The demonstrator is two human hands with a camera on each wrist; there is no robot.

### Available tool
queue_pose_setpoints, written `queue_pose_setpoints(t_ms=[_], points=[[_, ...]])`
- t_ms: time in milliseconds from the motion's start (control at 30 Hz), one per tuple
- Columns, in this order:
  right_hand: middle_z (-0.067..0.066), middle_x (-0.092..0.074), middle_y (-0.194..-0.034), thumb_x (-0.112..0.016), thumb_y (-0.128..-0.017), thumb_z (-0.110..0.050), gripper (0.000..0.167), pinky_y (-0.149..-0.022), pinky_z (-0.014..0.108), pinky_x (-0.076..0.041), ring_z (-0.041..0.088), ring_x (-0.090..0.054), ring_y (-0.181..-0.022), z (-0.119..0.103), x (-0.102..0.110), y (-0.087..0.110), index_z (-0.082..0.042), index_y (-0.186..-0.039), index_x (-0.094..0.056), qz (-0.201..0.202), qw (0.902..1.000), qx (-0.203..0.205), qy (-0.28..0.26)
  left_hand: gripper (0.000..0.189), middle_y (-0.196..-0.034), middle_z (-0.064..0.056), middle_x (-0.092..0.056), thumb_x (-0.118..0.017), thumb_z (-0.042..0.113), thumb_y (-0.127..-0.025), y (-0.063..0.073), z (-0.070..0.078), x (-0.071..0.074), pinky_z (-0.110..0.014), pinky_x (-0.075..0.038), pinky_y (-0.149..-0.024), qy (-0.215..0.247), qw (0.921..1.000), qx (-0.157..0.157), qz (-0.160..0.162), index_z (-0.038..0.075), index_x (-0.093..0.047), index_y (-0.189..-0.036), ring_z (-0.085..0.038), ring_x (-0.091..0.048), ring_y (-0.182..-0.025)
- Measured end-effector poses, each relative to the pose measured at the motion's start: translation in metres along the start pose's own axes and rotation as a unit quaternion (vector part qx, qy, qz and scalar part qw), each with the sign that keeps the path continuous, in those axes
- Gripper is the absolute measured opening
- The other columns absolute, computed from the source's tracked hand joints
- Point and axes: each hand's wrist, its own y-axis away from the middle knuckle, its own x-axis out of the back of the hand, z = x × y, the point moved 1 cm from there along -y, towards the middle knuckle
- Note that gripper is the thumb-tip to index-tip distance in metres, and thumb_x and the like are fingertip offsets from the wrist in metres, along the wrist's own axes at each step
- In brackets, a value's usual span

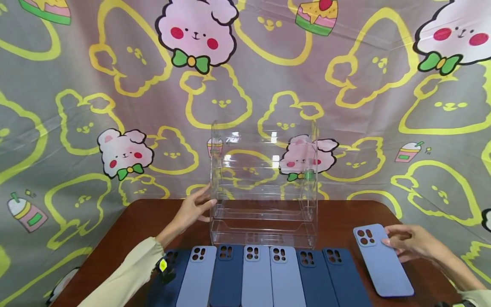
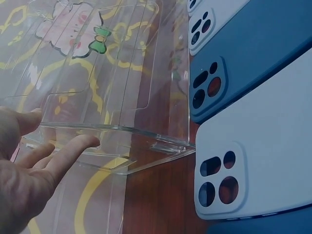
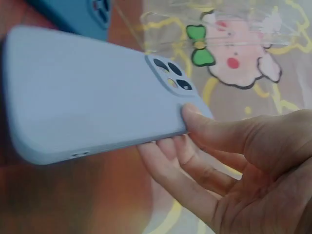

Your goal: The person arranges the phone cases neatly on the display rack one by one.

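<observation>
Right of the case row (image 1: pixel 257 277), right hand (image 1: pixel 412 243) pinches a pale-blue phone case (image 1: pixel 385 264); left hand (image 1: pixel 193 209), spread, beside clear rack (image 1: pixel 262 238). Judged step: pick-up; next move likely calls for steady carry rackward.

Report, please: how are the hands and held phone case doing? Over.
Right hand gripping light-blue phone case. Left hand beside clear rack, contact unclear. Seven more cases in front of rack.
</observation>
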Motion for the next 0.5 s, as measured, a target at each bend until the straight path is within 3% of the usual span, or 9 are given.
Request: queue_pose_setpoints(t_ms=[200,333,500], points=[[0.028,-0.072,-0.111,-0.072,-0.102,-0.02,0.068,-0.066,0.038,-0.068,0.015,-0.073,-0.076,-0.04,0.002,0.001,0.027,-0.142,-0.043,0.112,0.9911,0.037,0.063,0.072,-0.158,-0.039,-0.035,-0.066,0.013,-0.105,-0.003,0.003,0.001,-0.046,-0.068,-0.075,0.013,0.9998,-0.012,0.004,0.013,-0.029,-0.167,-0.051,-0.057,-0.132],[0.026,-0.072,-0.105,-0.073,-0.1,-0.014,0.061,-0.063,0.035,-0.067,0.014,-0.073,-0.071,-0.068,-0.004,-0.001,0.025,-0.141,-0.048,0.155,0.9793,0.101,0.081,0.071,-0.157,-0.04,-0.036,-0.065,0.012,-0.105,-0.001,0.001,0.0,-0.048,-0.068,-0.075,0.01,0.9998,-0.011,0.009,0.013,-0.031,-0.166,-0.051,-0.056,-0.132],[0.04,-0.067,-0.119,-0.073,-0.1,-0.015,0.058,-0.062,0.029,-0.066,0.011,-0.075,-0.071,-0.109,-0.007,-0.007,0.019,-0.142,-0.052,0.19,0.9646,0.159,0.09,0.07,-0.157,-0.04,-0.037,-0.066,0.012,-0.105,0.002,-0.001,-0.001,-0.046,-0.068,-0.074,0.006,0.9999,-0.006,0.013,0.013,-0.031,-0.166,-0.051,-0.057,-0.131]])
